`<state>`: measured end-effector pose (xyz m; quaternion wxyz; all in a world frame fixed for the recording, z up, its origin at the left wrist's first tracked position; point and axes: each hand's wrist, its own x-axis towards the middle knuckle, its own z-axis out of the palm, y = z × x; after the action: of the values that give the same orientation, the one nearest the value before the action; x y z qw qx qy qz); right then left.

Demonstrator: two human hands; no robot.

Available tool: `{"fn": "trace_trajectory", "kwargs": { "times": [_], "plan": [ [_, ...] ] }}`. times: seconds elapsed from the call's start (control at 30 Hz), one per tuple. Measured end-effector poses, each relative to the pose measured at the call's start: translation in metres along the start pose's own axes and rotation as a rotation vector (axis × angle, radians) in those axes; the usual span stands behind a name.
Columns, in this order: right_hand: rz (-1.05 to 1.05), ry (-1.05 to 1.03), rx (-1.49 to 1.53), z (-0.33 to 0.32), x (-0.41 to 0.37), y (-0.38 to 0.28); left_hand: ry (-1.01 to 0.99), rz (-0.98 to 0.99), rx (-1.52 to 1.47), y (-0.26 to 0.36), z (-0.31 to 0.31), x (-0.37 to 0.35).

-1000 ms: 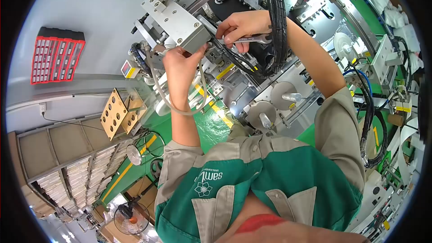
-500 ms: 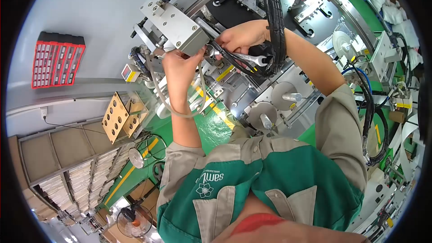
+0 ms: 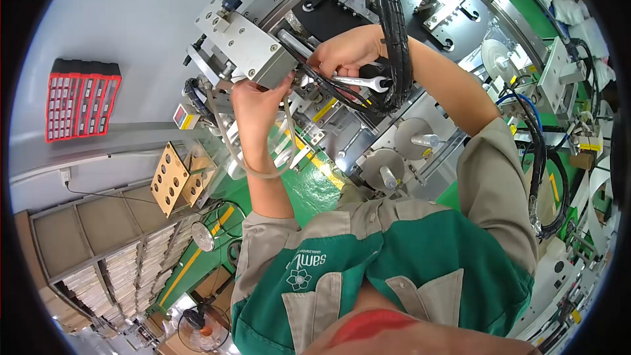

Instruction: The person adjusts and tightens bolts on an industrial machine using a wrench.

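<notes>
My right hand (image 3: 347, 52) is closed around a silver combination wrench (image 3: 360, 81), whose open-ended jaw points right, next to a thick black-wrapped cable bundle (image 3: 396, 33). Thin black cables pass in front of the wrench. My left hand (image 3: 255, 106) reaches up to the underside of a grey metal block (image 3: 253, 49), with thumb and fingers closed at its lower edge. What those fingers pinch is hidden by the block and the hand. A clear hose (image 3: 227, 141) loops past my left wrist.
Round discs with spindles (image 3: 388, 174) stand below the cables. A second wrench (image 3: 351, 143) lies on the machine. To the left, a red parts rack (image 3: 82, 102) hangs on the wall, above a plywood holder with holes (image 3: 169, 181). More cables (image 3: 539, 158) hang at the right.
The view has shifted slightly, so the machine and hands sit a little further left. The wrench lies at a flatter angle in my right hand. My left hand stays at the block.
</notes>
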<state>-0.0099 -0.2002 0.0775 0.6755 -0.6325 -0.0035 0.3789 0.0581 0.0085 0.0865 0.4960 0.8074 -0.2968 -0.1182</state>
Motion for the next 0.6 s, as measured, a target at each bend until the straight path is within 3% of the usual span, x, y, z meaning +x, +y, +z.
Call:
{"fn": "trace_trajectory", "kwargs": {
  "times": [0.3, 0.43, 0.6],
  "plan": [
    [0.025, -0.054, -0.026, -0.009, 0.005, -0.005, -0.009, 0.003, -0.188, 0.007, 0.002, -0.001],
    [-0.026, -0.022, -0.159, 0.0, -0.001, 0.001, 0.002, -0.011, -0.102, 0.005, 0.002, -0.001],
    [-0.014, -0.089, 0.09, -0.007, 0.01, 0.018, -0.006, -0.012, -0.177, 0.006, 0.003, -0.001]
  ]
}}
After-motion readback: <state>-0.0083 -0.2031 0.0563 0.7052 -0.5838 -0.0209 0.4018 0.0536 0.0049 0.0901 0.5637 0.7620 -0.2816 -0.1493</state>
